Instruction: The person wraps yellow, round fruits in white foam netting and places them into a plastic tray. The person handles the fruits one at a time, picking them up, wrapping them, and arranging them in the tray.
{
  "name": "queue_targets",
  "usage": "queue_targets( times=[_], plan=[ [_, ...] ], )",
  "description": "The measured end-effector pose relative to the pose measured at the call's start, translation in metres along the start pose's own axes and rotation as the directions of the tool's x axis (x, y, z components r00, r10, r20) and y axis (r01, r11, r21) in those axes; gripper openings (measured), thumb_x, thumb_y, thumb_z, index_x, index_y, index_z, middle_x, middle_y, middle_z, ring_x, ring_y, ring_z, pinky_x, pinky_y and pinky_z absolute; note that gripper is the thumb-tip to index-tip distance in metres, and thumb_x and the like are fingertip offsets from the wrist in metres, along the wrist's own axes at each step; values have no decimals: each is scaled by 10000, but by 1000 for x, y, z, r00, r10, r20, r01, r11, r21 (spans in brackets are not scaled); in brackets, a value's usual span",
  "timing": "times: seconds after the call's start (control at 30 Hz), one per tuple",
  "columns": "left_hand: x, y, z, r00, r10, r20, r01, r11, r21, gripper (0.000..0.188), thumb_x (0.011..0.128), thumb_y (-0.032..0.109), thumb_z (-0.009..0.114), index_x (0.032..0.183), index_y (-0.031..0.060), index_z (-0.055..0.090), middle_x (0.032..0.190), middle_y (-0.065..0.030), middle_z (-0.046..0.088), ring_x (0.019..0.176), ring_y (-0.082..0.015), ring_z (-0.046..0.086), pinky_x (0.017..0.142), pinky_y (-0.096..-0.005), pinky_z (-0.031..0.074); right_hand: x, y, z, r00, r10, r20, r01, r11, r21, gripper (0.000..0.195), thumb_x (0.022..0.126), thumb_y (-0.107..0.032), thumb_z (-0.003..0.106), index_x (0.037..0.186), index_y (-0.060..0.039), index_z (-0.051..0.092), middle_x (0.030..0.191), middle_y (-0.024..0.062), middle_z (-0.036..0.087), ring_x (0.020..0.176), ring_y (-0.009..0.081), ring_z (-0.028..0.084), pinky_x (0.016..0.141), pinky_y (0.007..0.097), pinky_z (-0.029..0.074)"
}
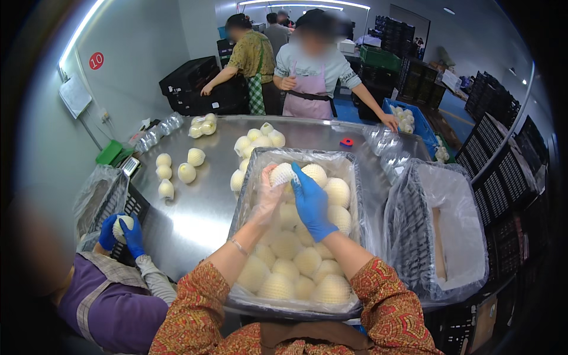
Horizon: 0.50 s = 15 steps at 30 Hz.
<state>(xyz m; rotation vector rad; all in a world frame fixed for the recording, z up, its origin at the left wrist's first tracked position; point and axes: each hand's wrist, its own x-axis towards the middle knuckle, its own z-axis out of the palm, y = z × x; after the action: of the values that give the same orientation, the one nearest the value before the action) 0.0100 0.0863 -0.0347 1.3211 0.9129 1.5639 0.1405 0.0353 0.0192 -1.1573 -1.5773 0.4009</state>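
Between my two hands is a pale round fruit in a white foam net (283, 175), held over the far part of a crate. My left hand (269, 195), in a clear thin glove, grips its left side. On its right side is my right hand (313, 202) in a blue glove. The dark crate (357, 266) is lined with clear plastic film and stands right before me. Inside it lie many netted fruits (286, 245), some of them under the film. More netted fruits (262, 142) sit on the table just beyond the crate.
A steel table (195, 239) carries loose netted fruits (187, 172) and a red-and-blue object (346, 142). Clear plastic packs (388, 148) lie at right, near a film-lined crate (461, 222). At left a co-worker's blue-gloved hands (122, 233) hold a fruit. Across the table another person reaches a hand (389, 121) rightward.
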Motion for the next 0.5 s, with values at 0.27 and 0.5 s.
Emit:
queue_targets(
  times=[0.27,0.5],
  plan=[
    [-17,47,3,980,-195,-42,194,981,-22,361,1028,158,466,1382,93,450,1224,-47,582,1099,-131,560,952,-268,457,2,15,-2,989,151,8,-151,987,47,289,1000,-240,556,1234,-105,658,745,94,653,607,119,583,587,303,490],
    [-20,62,6,925,-368,-97,350,922,-164,342,1004,216,518,1324,94,500,1176,-55,614,1046,-140,602,882,-282,507,7,42,-3,911,388,141,-405,769,495,204,975,-106,535,1085,11,661,762,79,667,521,137,606,466,261,490]
  ],
)
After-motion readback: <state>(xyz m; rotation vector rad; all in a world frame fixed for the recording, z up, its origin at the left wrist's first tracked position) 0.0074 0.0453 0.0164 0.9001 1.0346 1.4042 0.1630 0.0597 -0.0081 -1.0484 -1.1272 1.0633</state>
